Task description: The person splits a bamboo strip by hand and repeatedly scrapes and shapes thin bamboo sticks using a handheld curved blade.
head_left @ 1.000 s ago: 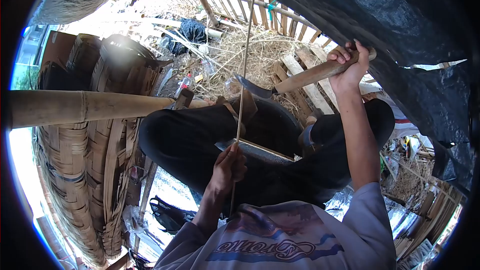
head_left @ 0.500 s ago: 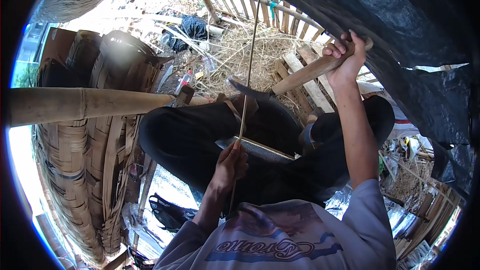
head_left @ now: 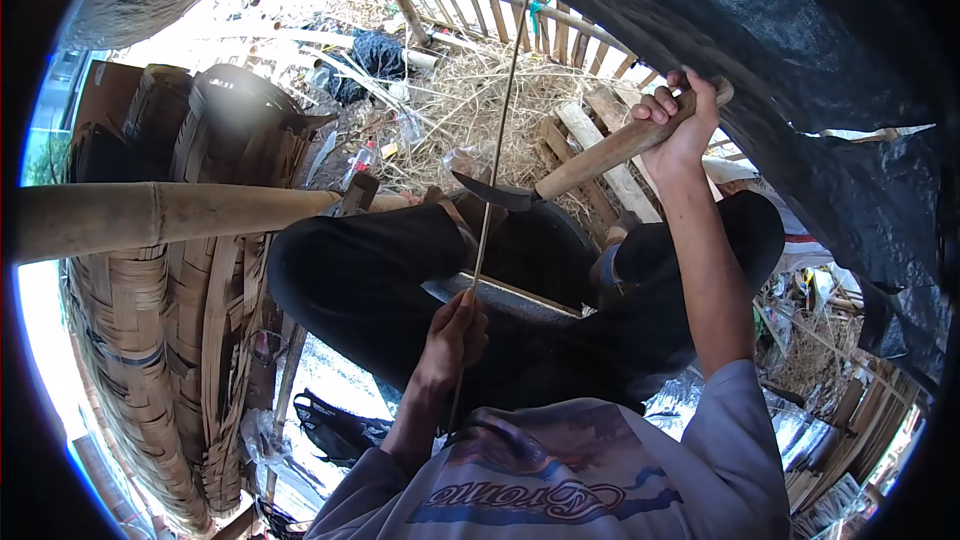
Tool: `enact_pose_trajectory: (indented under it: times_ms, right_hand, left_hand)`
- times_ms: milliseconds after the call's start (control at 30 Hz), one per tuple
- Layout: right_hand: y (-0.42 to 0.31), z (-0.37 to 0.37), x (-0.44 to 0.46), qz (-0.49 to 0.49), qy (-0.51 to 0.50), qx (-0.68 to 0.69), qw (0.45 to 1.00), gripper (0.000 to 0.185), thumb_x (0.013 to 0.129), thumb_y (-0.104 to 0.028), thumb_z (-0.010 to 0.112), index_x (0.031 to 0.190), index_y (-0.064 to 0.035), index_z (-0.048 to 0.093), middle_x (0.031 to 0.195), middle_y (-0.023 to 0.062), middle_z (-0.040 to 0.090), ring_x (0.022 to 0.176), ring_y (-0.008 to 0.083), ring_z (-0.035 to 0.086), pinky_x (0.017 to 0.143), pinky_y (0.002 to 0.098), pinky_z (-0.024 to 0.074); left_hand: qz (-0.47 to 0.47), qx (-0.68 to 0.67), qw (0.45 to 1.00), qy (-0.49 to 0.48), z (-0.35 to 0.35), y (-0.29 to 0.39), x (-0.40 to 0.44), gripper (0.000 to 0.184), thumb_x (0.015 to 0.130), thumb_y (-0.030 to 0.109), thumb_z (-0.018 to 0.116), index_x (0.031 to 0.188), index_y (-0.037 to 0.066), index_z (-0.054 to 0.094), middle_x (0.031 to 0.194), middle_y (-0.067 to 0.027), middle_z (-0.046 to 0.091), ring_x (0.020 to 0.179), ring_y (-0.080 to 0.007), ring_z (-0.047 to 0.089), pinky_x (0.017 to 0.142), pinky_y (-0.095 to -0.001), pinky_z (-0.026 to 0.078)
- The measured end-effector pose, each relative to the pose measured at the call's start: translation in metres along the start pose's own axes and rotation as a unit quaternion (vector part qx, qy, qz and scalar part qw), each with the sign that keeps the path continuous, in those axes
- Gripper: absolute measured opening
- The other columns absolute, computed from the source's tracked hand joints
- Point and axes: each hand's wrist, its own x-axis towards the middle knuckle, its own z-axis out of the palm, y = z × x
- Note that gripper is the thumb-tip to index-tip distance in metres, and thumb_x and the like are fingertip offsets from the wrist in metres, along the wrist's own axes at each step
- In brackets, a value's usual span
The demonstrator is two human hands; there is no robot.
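Note:
My left hand [head_left: 455, 340] is closed round a long thin bamboo strip [head_left: 508, 90], which runs from near my chest up past the top of the view. My right hand [head_left: 682, 130] grips the long wooden handle of a knife [head_left: 610, 152] near its end. The knife's dark, curved blade [head_left: 500, 195] crosses the strip a good way above my left hand. Whether the edge presses into the strip, I cannot tell. Below the blade, a board-like piece with a pale edge [head_left: 530, 300] lies between my bent legs.
A thick bamboo pole [head_left: 160, 212] juts in from the left beside woven bamboo panels [head_left: 130, 340]. Dark plastic sheeting [head_left: 740, 30] hangs at the upper right. Ahead are straw [head_left: 470, 110], wooden slats [head_left: 600, 155], a plastic bottle [head_left: 360, 162] and a slatted fence [head_left: 510, 0].
The knife blade has come slightly lower along the strip, towards me. Both hands keep their grips, and the whole view has shifted a little.

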Motion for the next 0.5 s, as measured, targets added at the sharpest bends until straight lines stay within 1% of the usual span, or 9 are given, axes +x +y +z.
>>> enact_pose_trajectory:
  times_ms: [67,133,167,200,267,333,400,467,500]
  right_hand:
    - [-0.006,-0.002,0.008,-0.010,-0.002,0.008,1.000,0.022,0.082,-0.029,0.057,0.076,-0.0098,0.047,0.053,-0.0040,0.032,0.048,0.0084,0.035,0.054,0.0255,0.0359]
    - [-0.009,-0.002,0.011,-0.054,0.038,0.032,0.997,0.023,0.081,-0.029,0.057,0.076,-0.0099,0.047,0.053,-0.0042,0.032,0.048,0.0084,0.035,0.054,0.0250,0.0357]
    - [-0.006,-0.006,0.010,-0.029,0.020,0.030,0.999,0.024,0.081,-0.030,0.059,0.076,-0.0102,0.046,0.053,-0.0043,0.031,0.048,0.0082,0.034,0.053,0.0245,0.0354]
    - [-0.002,-0.008,0.005,-0.032,0.020,0.029,0.999,0.024,0.081,-0.030,0.059,0.076,-0.0102,0.046,0.053,-0.0043,0.031,0.048,0.0082,0.034,0.053,0.0245,0.0354]
    - [0.008,-0.008,-0.006,0.045,0.021,-0.018,0.999,0.025,0.081,-0.031,0.059,0.075,-0.0109,0.046,0.054,-0.0043,0.031,0.047,0.0080,0.034,0.054,0.0239,0.0354]
    - [0.004,-0.004,0.002,0.039,0.027,-0.012,0.999,0.025,0.082,-0.031,0.059,0.075,-0.0113,0.045,0.054,-0.0047,0.031,0.046,0.0082,0.033,0.053,0.0237,0.0352]
    - [-0.002,-0.001,0.007,-0.021,0.047,0.033,0.998,0.025,0.082,-0.032,0.058,0.076,-0.0114,0.045,0.054,-0.0047,0.030,0.045,0.0084,0.032,0.052,0.0238,0.0348]
    - [0.005,-0.005,0.000,-0.013,0.026,0.015,0.999,0.025,0.082,-0.032,0.058,0.078,-0.0113,0.045,0.054,-0.0047,0.030,0.046,0.0080,0.033,0.052,0.0239,0.0349]
    - [0.010,-0.007,-0.005,0.018,0.014,-0.007,1.000,0.024,0.082,-0.032,0.058,0.078,-0.0114,0.045,0.054,-0.0047,0.030,0.047,0.0076,0.033,0.053,0.0238,0.0354]
  left_hand:
    - [-0.003,0.007,1.000,0.001,0.001,0.002,0.000,0.026,0.100,0.033,0.037,0.082,0.014,0.041,0.057,0.0073,0.029,0.041,-0.0019,0.023,0.036,-0.0199,0.016]
    - [0.000,0.006,1.000,-0.005,0.002,0.001,0.001,0.026,0.100,0.032,0.037,0.083,0.014,0.042,0.057,0.0073,0.029,0.041,-0.0022,0.023,0.037,-0.0201,0.017]
    - [0.000,0.005,1.000,-0.007,0.001,0.000,0.000,0.026,0.100,0.032,0.037,0.083,0.014,0.042,0.057,0.0073,0.029,0.041,-0.0022,0.023,0.037,-0.0201,0.017]
    - [0.001,0.008,1.000,-0.011,0.000,-0.001,-0.001,0.026,0.100,0.032,0.037,0.083,0.014,0.042,0.057,0.0073,0.029,0.041,-0.0023,0.023,0.037,-0.0201,0.017]
    - [0.002,0.010,1.000,-0.015,0.000,0.000,0.000,0.025,0.100,0.032,0.037,0.083,0.014,0.042,0.057,0.0073,0.029,0.041,-0.0024,0.023,0.037,-0.0202,0.017]
    - [0.008,0.006,1.000,-0.014,0.000,0.000,0.000,0.025,0.100,0.032,0.037,0.083,0.014,0.042,0.057,0.0072,0.029,0.041,-0.0024,0.023,0.037,-0.0201,0.017]
    - [0.005,0.005,1.000,-0.002,-0.001,-0.004,-0.001,0.025,0.100,0.032,0.037,0.083,0.014,0.042,0.057,0.0073,0.029,0.041,-0.0023,0.023,0.037,-0.0199,0.017]
    - [0.007,0.005,1.000,-0.003,-0.001,-0.004,0.002,0.025,0.100,0.032,0.038,0.083,0.014,0.042,0.057,0.0075,0.029,0.041,-0.0021,0.023,0.037,-0.0198,0.017]
    - [0.003,0.006,1.000,-0.005,-0.003,-0.004,0.002,0.024,0.100,0.031,0.038,0.083,0.014,0.042,0.057,0.0077,0.029,0.041,-0.0021,0.024,0.036,-0.0195,0.017]
